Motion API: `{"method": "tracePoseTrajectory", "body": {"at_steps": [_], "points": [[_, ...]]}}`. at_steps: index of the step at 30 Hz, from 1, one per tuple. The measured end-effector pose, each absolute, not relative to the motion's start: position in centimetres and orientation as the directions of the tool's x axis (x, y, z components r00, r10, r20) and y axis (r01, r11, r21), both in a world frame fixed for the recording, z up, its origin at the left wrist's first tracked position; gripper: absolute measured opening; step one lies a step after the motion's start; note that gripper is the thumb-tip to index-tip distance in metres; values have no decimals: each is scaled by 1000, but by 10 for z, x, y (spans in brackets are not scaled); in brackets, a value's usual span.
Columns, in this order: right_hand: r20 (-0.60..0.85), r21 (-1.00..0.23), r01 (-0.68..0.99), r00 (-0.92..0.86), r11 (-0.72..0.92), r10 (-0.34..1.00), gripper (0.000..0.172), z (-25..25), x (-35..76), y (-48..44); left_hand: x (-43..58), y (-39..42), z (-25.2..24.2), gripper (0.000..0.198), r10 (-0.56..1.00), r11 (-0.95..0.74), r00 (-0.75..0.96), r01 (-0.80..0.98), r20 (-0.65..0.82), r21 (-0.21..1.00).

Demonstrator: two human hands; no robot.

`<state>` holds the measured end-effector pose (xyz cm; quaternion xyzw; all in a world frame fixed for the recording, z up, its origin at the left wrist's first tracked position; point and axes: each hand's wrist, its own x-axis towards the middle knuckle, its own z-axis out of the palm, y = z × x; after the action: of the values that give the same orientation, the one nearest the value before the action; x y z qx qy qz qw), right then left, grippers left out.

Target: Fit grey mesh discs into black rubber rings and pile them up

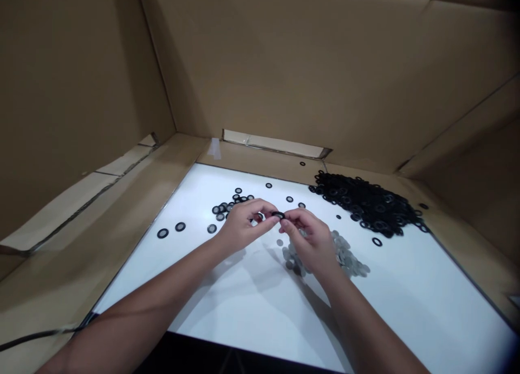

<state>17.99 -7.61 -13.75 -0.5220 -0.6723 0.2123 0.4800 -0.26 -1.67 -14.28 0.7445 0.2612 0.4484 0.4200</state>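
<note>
Between my two hands, just above the white panel, is a black rubber ring with a greyish centre. My left hand pinches its left side with thumb and forefinger. On its right side, the fingertips of my right hand press the ring too. Below and around the right hand lies a pile of small translucent grey discs, partly covered by that hand. Past the left hand, several black rings with pale discs in their centres are grouped together. A large heap of black rings sits at the back right.
Cardboard walls rise at the back and both sides. The lit white panel is set within a cardboard base. Single rings lie scattered to the left, and one ring lies before the heap. A black cable runs at lower left.
</note>
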Motion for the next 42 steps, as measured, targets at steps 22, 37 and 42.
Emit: {"method": "tracePoseTrajectory", "body": {"at_steps": [22,37,42], "points": [[574,-499,705,-167,505,801,9,-138,177,-78,2,-10,-144,8,862,-236,474,59,181,970],[247,-929,306,99,206,964,14,-141,176,-74,-2,0,-152,22,803,53,585,-262,115,964],[360,-886,327,42,328,932,8,-137,175,-76,-1,-2,-154,18,824,-12,541,-280,168,960]]}}
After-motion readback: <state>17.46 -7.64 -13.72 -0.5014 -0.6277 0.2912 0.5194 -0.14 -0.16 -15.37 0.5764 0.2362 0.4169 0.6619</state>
